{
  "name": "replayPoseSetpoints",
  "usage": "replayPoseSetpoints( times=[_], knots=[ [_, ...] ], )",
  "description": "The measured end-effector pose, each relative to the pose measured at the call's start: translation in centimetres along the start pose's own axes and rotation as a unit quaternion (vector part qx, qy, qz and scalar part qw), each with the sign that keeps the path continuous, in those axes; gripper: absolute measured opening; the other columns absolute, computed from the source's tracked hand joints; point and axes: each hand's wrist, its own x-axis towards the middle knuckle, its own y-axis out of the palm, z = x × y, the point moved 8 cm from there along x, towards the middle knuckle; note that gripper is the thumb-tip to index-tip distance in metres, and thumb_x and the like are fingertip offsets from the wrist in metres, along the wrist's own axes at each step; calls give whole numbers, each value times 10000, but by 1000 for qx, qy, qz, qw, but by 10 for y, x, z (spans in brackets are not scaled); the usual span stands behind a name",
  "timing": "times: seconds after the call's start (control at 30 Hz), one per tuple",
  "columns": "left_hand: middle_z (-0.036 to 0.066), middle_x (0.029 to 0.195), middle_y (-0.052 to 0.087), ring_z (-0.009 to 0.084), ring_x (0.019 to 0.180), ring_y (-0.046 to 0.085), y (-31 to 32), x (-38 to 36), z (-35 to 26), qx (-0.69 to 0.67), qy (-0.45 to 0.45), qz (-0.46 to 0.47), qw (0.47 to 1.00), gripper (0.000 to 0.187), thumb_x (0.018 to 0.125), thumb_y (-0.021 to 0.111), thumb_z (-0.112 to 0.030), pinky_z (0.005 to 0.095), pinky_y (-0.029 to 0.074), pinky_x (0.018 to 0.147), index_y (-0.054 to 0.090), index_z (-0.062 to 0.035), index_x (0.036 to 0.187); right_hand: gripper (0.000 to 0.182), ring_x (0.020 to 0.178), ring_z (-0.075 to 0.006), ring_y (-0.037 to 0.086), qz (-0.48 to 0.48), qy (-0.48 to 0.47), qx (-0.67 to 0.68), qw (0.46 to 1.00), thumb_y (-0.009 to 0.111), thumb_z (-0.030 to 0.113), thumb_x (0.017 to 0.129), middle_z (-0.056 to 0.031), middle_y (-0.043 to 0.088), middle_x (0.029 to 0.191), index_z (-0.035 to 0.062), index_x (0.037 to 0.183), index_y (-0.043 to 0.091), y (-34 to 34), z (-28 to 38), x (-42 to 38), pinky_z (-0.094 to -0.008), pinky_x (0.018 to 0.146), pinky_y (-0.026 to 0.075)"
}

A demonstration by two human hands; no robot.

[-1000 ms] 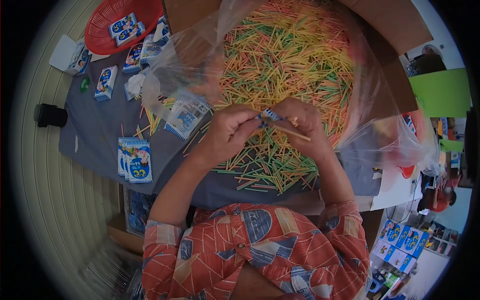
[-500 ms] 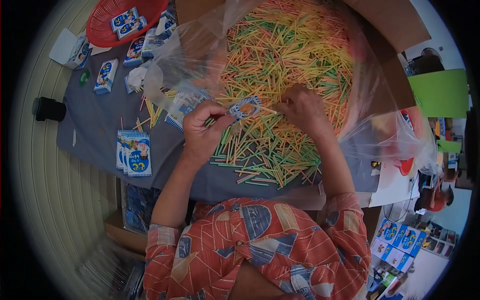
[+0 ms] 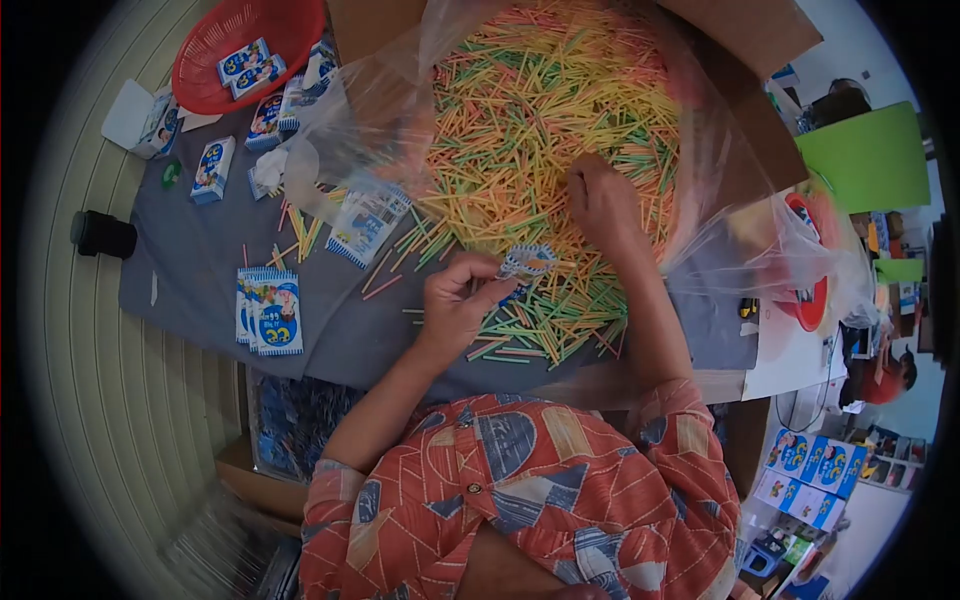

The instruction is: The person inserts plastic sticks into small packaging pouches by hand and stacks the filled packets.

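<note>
My left hand pinches a small blue-and-white printed packet by its edge. The packet's mouth faces right, and an orange-yellow stick shows at its opening. Up and to the right, my right hand reaches over a large heap of thin coloured sticks in yellow, green, orange and pink. Its fingers are curled together against the heap; whatever lies between them is hidden. Loose green and pink sticks spread on the cloth below the packet. Another flat packet lies left of the heap.
Clear plastic lines the cardboard box around the heap. At left are a stack of packets, small boxes, a red basket and a black cylinder. Another person is at far right.
My left hand has brought the packet down and to the right. My right hand has drawn away from the packet and moved up onto the heap. The view has shifted slightly.
</note>
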Motion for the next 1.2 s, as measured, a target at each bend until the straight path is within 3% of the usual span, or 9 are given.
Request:
replayPoseSetpoints(
  times=[0.13, 0.37, 0.47, 0.57, 0.63, 0.83, 0.97, 1.07, 1.2],
  knots=[
    [61, 901, 640, 176, 872, 598, 0, 6, -38, 101, 132, 29, 986, 129, 775, 732, 77, 299, 465, 800, 654, 23, 863, 79, 674, -336, 598, -185, -13, 31, 982, 544, -27, 883, -147, 593, 794, 17, 943, 572, -110, 18, -8, -370, 601, 474],
    [37, 911, 637, 98, 781, 597, -82, -6, -30, 6, 32, -84, 996, 119, 822, 669, 109, 225, 474, 682, 664, 31, 911, 46, 667, -61, 530, -596, 25, 24, 802, 608, 48, 933, -41, 619, 774, 6, 917, 596, -324, -68, -83, -266, 603, 445],
    [45, 942, 646, 110, 804, 612, -78, -9, -45, -33, -2, -128, 991, 139, 821, 662, 113, 226, 483, 679, 669, 34, 936, 103, 659, -163, 614, -533, 136, -119, 827, 597, 99, 939, -92, 659, 782, 11, 892, 624, -349, -111, -80, -313, 632, 488],
    [60, 985, 659, 124, 822, 627, -66, -11, -44, -29, -29, -112, 993, 144, 829, 667, 102, 247, 503, 723, 673, 41, 959, 179, 838, -421, 656, -127, 204, -351, 905, 576, 204, 920, -210, 680, 947, 49, 913, 665, -297, -189, -55, -478, 713, 503],
    [94, 1074, 696, 133, 899, 648, -70, -17, -29, 3, -14, -74, 997, 208, 869, 645, 79, 254, 522, 802, 690, 36, 1067, 157, 797, -399, 661, -39, 245, -380, 891, 586, 170, 913, -206, 682, 931, 36, 920, 669, -275, -239, -78, -448, 717, 516],
    [103, 1013, 641, 157, 928, 617, -48, -21, -50, 38, 90, -42, 994, 207, 801, 712, 116, 255, 506, 775, 681, 30, 986, 81, 735, -195, 653, -463, 72, -31, 883, 635, -63, 842, -130, 710, 871, -18, 902, 665, -257, -47, -117, -304, 633, 516],
    [111, 1024, 647, 158, 938, 624, -31, -15, -42, 37, 102, -10, 994, 203, 817, 705, 106, 258, 511, 793, 689, 21, 1000, 132, 773, -315, 669, 16, -38, -14, 999, 650, 24, 846, -124, 669, 918, 17, 966, 704, -123, 20, -59, -373, 731, 539],
    [106, 1033, 648, 153, 939, 623, -39, -25, -38, 45, 89, -22, 995, 207, 820, 696, 114, 257, 513, 790, 691, 22, 1006, 152, 788, -362, 630, 71, 66, -157, 983, 663, 38, 812, -137, 614, 911, 25, 959, 700, -92, -40, -55, -410, 736, 521],
    [96, 1022, 649, 144, 909, 626, -68, -29, -31, 68, 95, -64, 991, 181, 821, 696, 108, 258, 514, 763, 689, 32, 985, 161, 844, -345, 635, 79, -42, -49, 995, 679, 44, 795, -138, 598, 912, 13, 953, 688, -78, -15, -65, -420, 715, 524]
  ],
)
